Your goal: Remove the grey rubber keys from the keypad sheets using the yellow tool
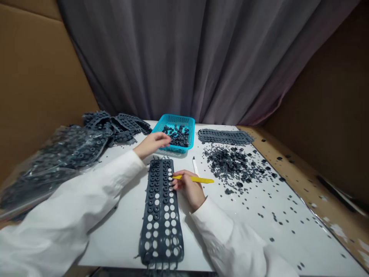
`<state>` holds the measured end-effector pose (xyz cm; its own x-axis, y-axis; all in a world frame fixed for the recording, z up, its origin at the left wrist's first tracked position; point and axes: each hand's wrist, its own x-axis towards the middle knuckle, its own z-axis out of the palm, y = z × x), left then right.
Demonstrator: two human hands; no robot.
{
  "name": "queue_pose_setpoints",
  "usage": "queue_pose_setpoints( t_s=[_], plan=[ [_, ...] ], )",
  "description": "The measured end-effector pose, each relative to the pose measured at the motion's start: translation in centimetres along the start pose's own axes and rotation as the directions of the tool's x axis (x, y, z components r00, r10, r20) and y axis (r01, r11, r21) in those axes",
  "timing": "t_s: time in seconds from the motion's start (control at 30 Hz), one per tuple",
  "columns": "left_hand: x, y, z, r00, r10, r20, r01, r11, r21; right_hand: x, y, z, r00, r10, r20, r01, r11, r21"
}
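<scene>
Lying at six o'clock on the white table [115, 246], a dark perforated sheet [161, 207] is being touched or closely approached by the right hand [188, 189], in which a yellow tool [201, 179] is being gripped narrowly. At twelve o'clock from the sheet, the left hand [154, 142] is being held beside the blue basket [191, 132], fingers loosely bent; whether anything is being pinched cannot be told. Roughly half the sheet seems done: white is being shown through its lower holes and most of its right-hand column, while dark rings are being held in its upper rows. Loose pieces [230, 161] are being spread at two o'clock, another sheet [225, 136] nearer one. No brands, labels or writing are being shown legibly.
</scene>
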<state>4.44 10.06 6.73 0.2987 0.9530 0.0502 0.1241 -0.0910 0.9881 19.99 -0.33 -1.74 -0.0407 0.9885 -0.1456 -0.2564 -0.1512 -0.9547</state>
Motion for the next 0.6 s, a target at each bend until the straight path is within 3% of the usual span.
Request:
queue_pose_setpoints(
  t_s=[0.03,0.1,0.17,0.23,0.33,0.43,0.6],
  plan=[
    [-1.7,0.1,-0.1,0.992,0.009,0.123,-0.026,0.991,0.134,-0.2,-0.1,0.1,1.000,0.015,0.016,-0.015,0.999,-0.035],
    [-5.0,-0.1,-0.2,0.920,-0.082,0.383,-0.052,0.944,0.326,-0.6,-0.3,0.2,1.000,0.000,0.017,0.002,0.994,-0.111],
    [-7.9,-0.8,0.1,0.855,-0.183,0.486,-0.092,0.868,0.488,-0.9,-0.3,0.2,0.999,-0.032,0.004,0.033,0.984,-0.175],
    [-10.0,-1.9,0.4,0.879,-0.135,0.458,-0.180,0.795,0.580,-1.3,-0.3,0.1,0.999,-0.048,0.013,0.050,0.973,-0.227],
    [-11.3,-3.1,1.1,0.914,-0.020,0.404,-0.248,0.761,0.600,-1.9,-0.2,0.1,0.992,-0.061,0.113,0.095,0.943,-0.318],
    [-11.4,-3.6,1.6,0.909,0.015,0.416,-0.275,0.772,0.573,-2.4,-0.3,0.0,0.976,-0.096,0.197,0.170,0.899,-0.404],
    [-11.4,-4.3,2.1,0.889,0.008,0.458,-0.318,0.731,0.604,-2.6,-0.6,0.0,0.973,-0.118,0.199,0.198,0.869,-0.453]
  ],
)
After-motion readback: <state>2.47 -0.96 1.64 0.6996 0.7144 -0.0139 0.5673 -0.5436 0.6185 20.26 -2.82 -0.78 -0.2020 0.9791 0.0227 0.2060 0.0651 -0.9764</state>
